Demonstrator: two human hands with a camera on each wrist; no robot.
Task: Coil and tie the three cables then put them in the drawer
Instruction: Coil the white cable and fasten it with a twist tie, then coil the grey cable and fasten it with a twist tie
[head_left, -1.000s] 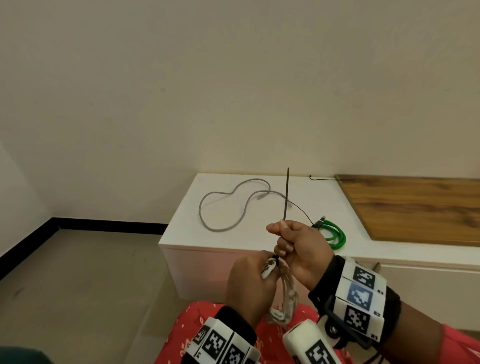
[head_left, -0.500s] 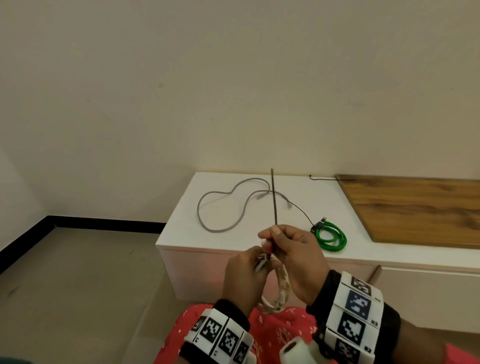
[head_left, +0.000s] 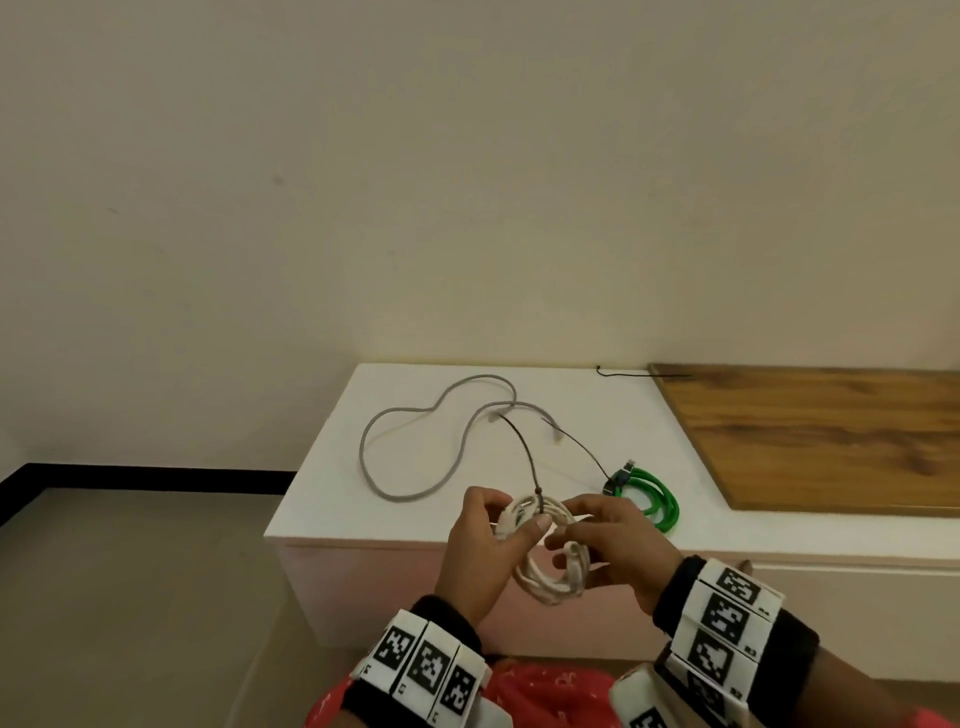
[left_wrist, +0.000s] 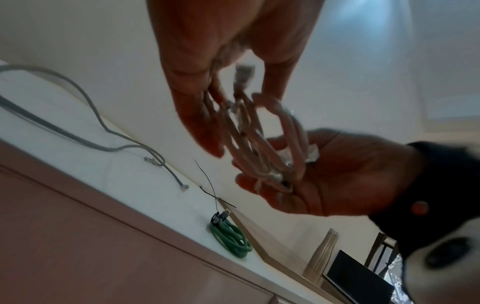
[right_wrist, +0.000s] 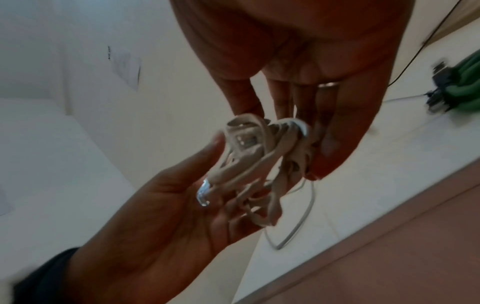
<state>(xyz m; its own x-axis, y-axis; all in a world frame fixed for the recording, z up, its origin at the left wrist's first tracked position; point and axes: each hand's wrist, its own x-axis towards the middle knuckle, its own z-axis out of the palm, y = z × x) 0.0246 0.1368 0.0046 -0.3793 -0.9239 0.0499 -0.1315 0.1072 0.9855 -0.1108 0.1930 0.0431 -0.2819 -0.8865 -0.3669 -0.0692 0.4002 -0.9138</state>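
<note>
Both hands hold a coiled white cable (head_left: 550, 582) in front of the white cabinet (head_left: 322, 499). My left hand (head_left: 511, 512) pinches the coil's top, where a black zip tie (head_left: 539, 500) wraps it; the tie's tail slants up and away. My right hand (head_left: 569, 538) grips the coil's right side with curled fingers. The left wrist view shows the white cable's loops (left_wrist: 259, 135) between my left hand's fingers (left_wrist: 202, 115) and the right palm (left_wrist: 337, 174). A grey cable (head_left: 415, 441) lies uncoiled on the cabinet top. A green cable (head_left: 652, 496) lies coiled and tied at the right.
A wooden board (head_left: 831, 436) covers the unit's top to the right. A spare black zip tie (head_left: 639, 373) lies by the back wall. A white front panel (head_left: 857, 613) runs below the top at the right. The floor (head_left: 130, 597) is to the left.
My right hand let go of the zip tie's tail, which it held upright, and dropped to the coil. The tail now leans away. The coil has turned to face up.
</note>
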